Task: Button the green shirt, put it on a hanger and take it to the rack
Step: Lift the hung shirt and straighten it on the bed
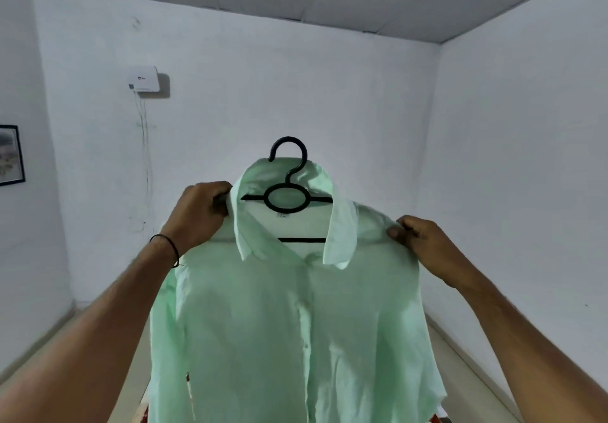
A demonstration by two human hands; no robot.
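The light green shirt (296,324) hangs in front of me on a black plastic hanger (287,197), whose hook sticks up above the collar. The placket looks buttoned down the front and the collar stands open. My left hand (200,212) grips the shirt's left shoulder together with the hanger's end. My right hand (424,238) pinches the fabric at the right shoulder. Both arms hold the shirt up at chest height. No rack is in view.
White walls close the room ahead and on both sides. A white box (144,79) with cables is mounted on the far wall at upper left, and a framed picture (11,154) hangs on the left wall. Floor shows low at both sides.
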